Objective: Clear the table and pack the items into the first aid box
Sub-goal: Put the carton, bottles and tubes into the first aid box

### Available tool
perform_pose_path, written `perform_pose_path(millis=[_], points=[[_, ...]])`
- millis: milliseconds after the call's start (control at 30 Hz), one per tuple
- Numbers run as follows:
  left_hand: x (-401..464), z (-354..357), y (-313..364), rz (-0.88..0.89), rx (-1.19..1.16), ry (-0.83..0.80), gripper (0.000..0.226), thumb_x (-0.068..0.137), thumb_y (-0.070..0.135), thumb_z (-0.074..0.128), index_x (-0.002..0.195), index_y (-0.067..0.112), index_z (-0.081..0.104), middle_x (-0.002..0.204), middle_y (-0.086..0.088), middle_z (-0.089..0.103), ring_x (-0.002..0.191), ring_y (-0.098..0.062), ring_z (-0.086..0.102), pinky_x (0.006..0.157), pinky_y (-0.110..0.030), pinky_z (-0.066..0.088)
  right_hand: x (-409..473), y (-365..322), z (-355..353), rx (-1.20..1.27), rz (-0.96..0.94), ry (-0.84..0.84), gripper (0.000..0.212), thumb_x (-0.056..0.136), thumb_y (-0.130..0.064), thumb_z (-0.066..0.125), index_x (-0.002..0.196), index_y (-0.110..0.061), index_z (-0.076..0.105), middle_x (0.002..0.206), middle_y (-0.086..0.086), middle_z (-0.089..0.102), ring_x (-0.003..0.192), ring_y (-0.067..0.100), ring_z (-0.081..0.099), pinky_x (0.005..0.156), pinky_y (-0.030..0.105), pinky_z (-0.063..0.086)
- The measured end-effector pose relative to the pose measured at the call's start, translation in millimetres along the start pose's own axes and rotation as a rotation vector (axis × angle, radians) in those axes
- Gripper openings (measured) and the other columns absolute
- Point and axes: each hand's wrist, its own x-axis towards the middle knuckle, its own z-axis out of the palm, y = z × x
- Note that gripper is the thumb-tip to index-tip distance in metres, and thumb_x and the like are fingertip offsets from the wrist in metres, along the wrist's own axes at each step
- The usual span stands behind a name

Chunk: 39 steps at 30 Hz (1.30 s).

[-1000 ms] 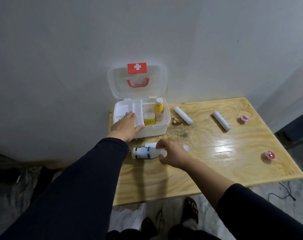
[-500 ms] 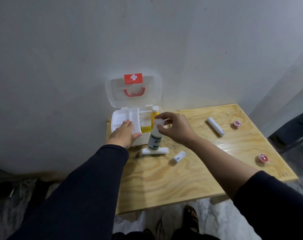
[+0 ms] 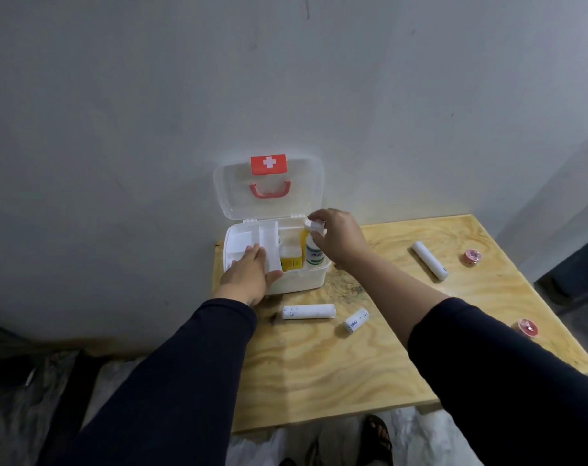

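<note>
1. Box (image 3: 299, 280), white with its clear lid (image 3: 269, 186) raised against the wall, sits at the desk's (image 3: 319, 381) far left corner.
2. Left hand (image 3: 249, 275) lies flat and open, palm down, fingers together over the white tray (image 3: 252, 243) in the box's left half, thumb at the front rim; it grips nothing.
3. Right hand (image 3: 336, 240) is curled, fingertips pinching the white cap of an upright bottle (image 3: 314, 253) with a green-printed label.
4. That bottle stands in the box's right compartment, at the right wall; whether its base has reached the bottom cannot be seen.
5. A yellow bottle (image 3: 291, 258) stands just left of it in the same compartment.
6. Near the box's front, on the desk, a long white roll (image 3: 308, 311) lies crosswise, and a shorter roll (image 3: 355, 320) lies just to its right, tilted.
7. Another long roll (image 3: 429, 260) lies toward the far right part of the desk, well apart from the box.
8. One pink tape disc (image 3: 472, 256) sits near the right edge farther back; a second (image 3: 528, 327) sits by the right edge nearer the front.
</note>
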Motion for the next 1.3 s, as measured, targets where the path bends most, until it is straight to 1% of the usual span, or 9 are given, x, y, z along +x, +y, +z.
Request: perform_pose_path(millis=[167, 367, 467, 533, 600, 833, 1000, 1200, 1300], points=[[1, 2, 0, 0.023, 0.003, 0.015, 0.076, 0.099, 0.049, 0.037, 0.156, 0.011, 0.004, 0.165, -0.001, -0.003, 0.151, -0.017, -0.001, 0.121, -0.042, 0.012, 2, 13, 21, -0.070, 0.090, -0.112, 0.038, 0.088, -0.005, 0.055, 0.124, -0.014, 0.060, 0.121, 0.009, 0.064, 0.109, 0.026, 0.060, 0.094, 0.034, 0.049], [0, -2, 1, 0.022, 0.011, -0.003, 0.076, 0.098, 0.049, 0.039, 0.156, 0.011, 0.007, 0.165, -0.001, -0.001, 0.152, -0.018, 0.000, 0.121, -0.042, 0.014, 4, 14, 24, -0.049, 0.110, -0.134, 0.039, 0.086, -0.009, 0.062, 0.124, -0.016, 0.061, 0.122, 0.010, 0.064, 0.109, 0.026, 0.060, 0.093, 0.035, 0.051], [-1, -16, 9, 0.007, 0.047, -0.045, 0.069, 0.097, 0.048, 0.045, 0.151, 0.010, 0.023, 0.161, -0.007, 0.020, 0.147, -0.027, 0.022, 0.118, -0.044, 0.024, 4, 12, 13, -0.009, 0.083, -0.141, 0.038, 0.086, -0.014, 0.065, 0.123, -0.014, 0.061, 0.123, 0.009, 0.064, 0.113, 0.024, 0.059, 0.095, 0.032, 0.047], [0, -30, 17, -0.013, 0.067, -0.072, 0.061, 0.096, 0.045, 0.050, 0.144, 0.010, 0.035, 0.149, -0.010, 0.041, 0.133, -0.030, 0.043, 0.108, -0.042, 0.036, 4, 14, 2, 0.007, 0.077, -0.105, 0.035, 0.087, -0.016, 0.063, 0.122, -0.014, 0.062, 0.122, 0.007, 0.066, 0.112, 0.022, 0.059, 0.094, 0.031, 0.047], [3, -46, 28, -0.020, 0.067, -0.068, 0.057, 0.096, 0.042, 0.050, 0.142, 0.010, 0.039, 0.144, -0.011, 0.047, 0.127, -0.030, 0.049, 0.101, -0.040, 0.041, 4, 22, -11, -0.005, 0.095, -0.101, 0.032, 0.088, -0.016, 0.060, 0.119, -0.015, 0.064, 0.118, 0.006, 0.067, 0.109, 0.022, 0.061, 0.092, 0.033, 0.050], [26, -72, 101, 0.180, 0.019, 0.092, 0.045, 0.098, 0.032, 0.042, 0.140, 0.018, 0.046, 0.145, -0.005, 0.050, 0.128, -0.027, 0.050, 0.102, -0.039, 0.044, -8, 78, -69, -0.115, 0.249, -0.168, 0.029, 0.087, -0.016, 0.058, 0.115, -0.016, 0.066, 0.116, 0.007, 0.068, 0.106, 0.024, 0.063, 0.089, 0.034, 0.051], [42, -50, 168, 0.251, -0.016, 0.002, 0.042, 0.098, 0.033, 0.044, 0.138, 0.022, 0.051, 0.141, -0.001, 0.053, 0.125, -0.024, 0.053, 0.103, -0.039, 0.045, -16, 131, -108, -0.156, 0.352, -0.171, 0.029, 0.085, -0.014, 0.060, 0.113, -0.021, 0.066, 0.116, 0.006, 0.066, 0.104, 0.023, 0.063, 0.085, 0.032, 0.050], [58, -20, 216, 0.229, 0.027, -0.087, 0.044, 0.099, 0.036, 0.042, 0.140, 0.020, 0.049, 0.143, -0.002, 0.052, 0.125, -0.025, 0.053, 0.099, -0.039, 0.047, -15, 187, -129, -0.173, 0.417, -0.224, 0.029, 0.087, -0.014, 0.057, 0.114, -0.021, 0.066, 0.120, 0.007, 0.065, 0.105, 0.023, 0.063, 0.091, 0.035, 0.052], [65, -6, 227, 0.195, 0.016, -0.116, 0.041, 0.099, 0.035, 0.040, 0.132, 0.018, 0.057, 0.136, -0.003, 0.056, 0.118, -0.027, 0.056, 0.094, -0.038, 0.047, -14, 209, -119, -0.202, 0.392, -0.295, 0.029, 0.089, -0.017, 0.055, 0.117, -0.021, 0.064, 0.120, 0.006, 0.067, 0.107, 0.022, 0.063, 0.084, 0.030, 0.053]])
